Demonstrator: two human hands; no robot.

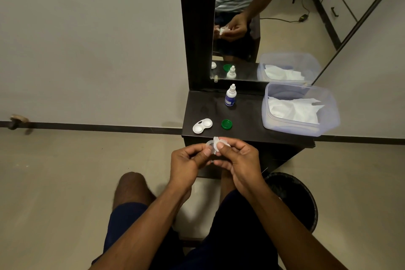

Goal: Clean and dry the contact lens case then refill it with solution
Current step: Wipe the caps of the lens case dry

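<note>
The white two-well contact lens case (202, 125) lies open-side up on the dark shelf (245, 123), with a green cap (226, 124) beside it on the right. Behind them stands a small solution bottle (230, 95) with a white nozzle and blue label. Just in front of the shelf edge, my left hand (186, 163) pinches a small clear cap (209, 145). My right hand (238, 158) holds a bit of white tissue (221, 142) pressed against that cap. The inside of the cap is hidden by the tissue and my fingers.
A clear plastic tub (328, 116) holding white tissues sits on the shelf's right side. A mirror (263, 28) in a dark frame rises behind the shelf. A black bin (295, 199) stands on the floor by my right knee.
</note>
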